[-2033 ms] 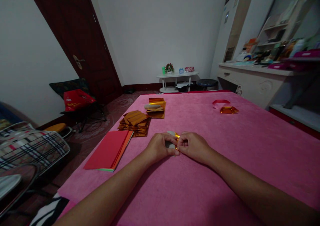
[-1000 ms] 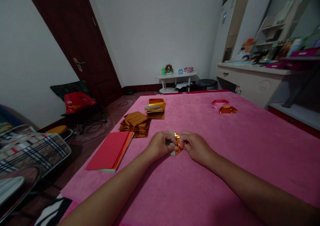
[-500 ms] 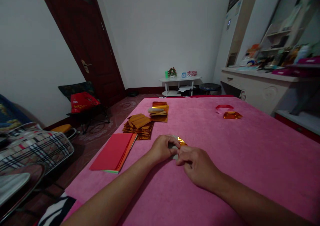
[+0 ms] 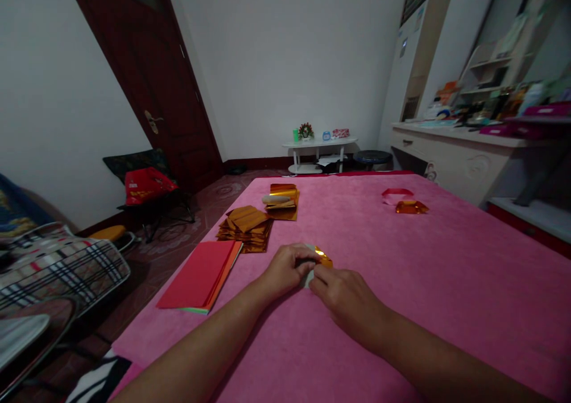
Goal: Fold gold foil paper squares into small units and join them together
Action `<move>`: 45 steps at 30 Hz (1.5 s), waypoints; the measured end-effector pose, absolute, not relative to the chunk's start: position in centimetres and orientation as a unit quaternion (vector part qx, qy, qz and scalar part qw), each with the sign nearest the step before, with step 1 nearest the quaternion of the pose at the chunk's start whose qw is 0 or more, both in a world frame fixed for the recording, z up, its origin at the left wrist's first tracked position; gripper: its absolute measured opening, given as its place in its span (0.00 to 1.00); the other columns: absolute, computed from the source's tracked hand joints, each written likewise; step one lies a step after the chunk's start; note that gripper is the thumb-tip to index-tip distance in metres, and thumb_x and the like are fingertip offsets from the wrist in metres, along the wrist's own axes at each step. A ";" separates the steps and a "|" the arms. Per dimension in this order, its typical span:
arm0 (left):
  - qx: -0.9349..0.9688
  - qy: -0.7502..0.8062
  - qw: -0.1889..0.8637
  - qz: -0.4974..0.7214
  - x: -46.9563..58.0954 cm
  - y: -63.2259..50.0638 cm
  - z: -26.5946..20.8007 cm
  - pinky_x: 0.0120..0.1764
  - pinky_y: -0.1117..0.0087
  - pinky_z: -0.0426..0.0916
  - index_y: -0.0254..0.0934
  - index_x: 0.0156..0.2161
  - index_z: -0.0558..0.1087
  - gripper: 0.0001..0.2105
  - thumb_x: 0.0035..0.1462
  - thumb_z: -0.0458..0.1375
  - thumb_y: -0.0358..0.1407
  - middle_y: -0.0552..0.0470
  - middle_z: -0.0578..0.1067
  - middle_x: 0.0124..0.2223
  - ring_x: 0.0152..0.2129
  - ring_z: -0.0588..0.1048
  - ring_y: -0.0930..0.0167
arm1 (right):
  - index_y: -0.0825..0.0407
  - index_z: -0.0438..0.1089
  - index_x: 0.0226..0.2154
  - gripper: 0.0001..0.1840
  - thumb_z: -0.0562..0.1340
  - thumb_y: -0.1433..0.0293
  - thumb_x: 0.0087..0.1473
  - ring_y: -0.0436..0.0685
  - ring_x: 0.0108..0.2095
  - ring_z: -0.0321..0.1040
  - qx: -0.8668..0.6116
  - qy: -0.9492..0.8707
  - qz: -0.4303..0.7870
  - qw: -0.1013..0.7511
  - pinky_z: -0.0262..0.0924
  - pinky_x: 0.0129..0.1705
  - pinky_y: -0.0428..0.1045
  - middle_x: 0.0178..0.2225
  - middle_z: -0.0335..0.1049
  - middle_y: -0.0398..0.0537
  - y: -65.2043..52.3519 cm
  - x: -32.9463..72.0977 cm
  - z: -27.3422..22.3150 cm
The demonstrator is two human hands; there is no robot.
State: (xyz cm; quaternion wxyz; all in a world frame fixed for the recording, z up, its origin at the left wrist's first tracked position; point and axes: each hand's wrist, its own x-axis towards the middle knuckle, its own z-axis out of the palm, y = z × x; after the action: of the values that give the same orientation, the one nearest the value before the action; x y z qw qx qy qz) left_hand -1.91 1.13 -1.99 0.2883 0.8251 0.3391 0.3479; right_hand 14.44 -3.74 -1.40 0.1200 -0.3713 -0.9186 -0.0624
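In the middle of the pink-covered table (image 4: 401,308), my left hand (image 4: 289,266) is closed on a small sheet of gold foil paper (image 4: 324,258), whose other side looks pale grey. My right hand (image 4: 345,293) meets it from the right, its fingers pinched at the lower edge of the same sheet. Both hands hide most of the paper, so its exact shape cannot be made out. Left of the hands lie a stack of red and other coloured paper (image 4: 198,275) and a pile of folded gold paper (image 4: 247,227).
Behind that pile sits another gold foil stack (image 4: 285,210) with a greyish oval object (image 4: 275,200) on top. A folded gold piece (image 4: 411,207) and a red band (image 4: 398,192) lie at the far right. A loaded dresser (image 4: 459,144) stands beyond the table's right edge.
My right hand's fingers have drawn in, from an extended index finger pressing on the paper to a pinch at its lower edge. My left hand keeps its hold; the view has shifted slightly.
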 end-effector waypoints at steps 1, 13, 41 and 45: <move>0.834 0.335 0.270 0.347 -1.9 1.0 -1.9 0.46 0.69 0.65 0.36 0.43 0.76 0.14 0.53 0.53 0.25 0.48 0.77 0.42 0.40 0.73 0.70 | 0.54 0.68 0.34 0.10 0.53 0.80 0.55 0.54 0.31 0.68 -0.370 -0.919 -0.073 0.112 0.57 0.29 0.48 0.35 0.70 0.48 -3.8 14.4 -1.4; 0.921 0.334 0.084 0.183 -0.7 3.4 0.4 0.38 0.71 0.64 0.35 0.52 0.69 0.19 0.53 0.53 0.28 0.47 0.77 0.37 0.34 0.73 0.69 | 0.55 0.70 0.34 0.08 0.57 0.79 0.54 0.56 0.31 0.70 -0.433 -0.887 -0.116 0.110 0.62 0.30 0.49 0.34 0.71 0.49 -4.1 13.8 -1.6; 0.705 0.602 0.370 0.060 -2.2 3.5 1.7 0.20 0.77 0.60 0.33 0.24 0.73 0.05 0.44 0.58 0.33 0.55 0.71 0.18 0.15 0.68 0.75 | 0.52 0.68 0.36 0.11 0.52 0.77 0.55 0.51 0.36 0.65 -0.342 -0.904 0.044 0.254 0.59 0.39 0.47 0.36 0.69 0.47 0.1 20.5 -0.2; 0.751 0.587 0.290 0.088 -2.1 2.6 0.8 0.20 0.77 0.57 0.33 0.26 0.74 0.06 0.44 0.59 0.34 0.54 0.72 0.20 0.16 0.68 0.75 | 0.52 0.68 0.38 0.13 0.52 0.78 0.53 0.52 0.37 0.66 -0.396 -0.846 0.080 0.347 0.61 0.40 0.48 0.37 0.69 0.48 0.1 20.0 -0.6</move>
State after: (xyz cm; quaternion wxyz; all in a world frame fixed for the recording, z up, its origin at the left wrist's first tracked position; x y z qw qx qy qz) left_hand -2.07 2.58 0.82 0.2896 0.7510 0.5869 0.0880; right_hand 19.99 0.14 -0.64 0.3472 -0.3956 -0.8465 0.0802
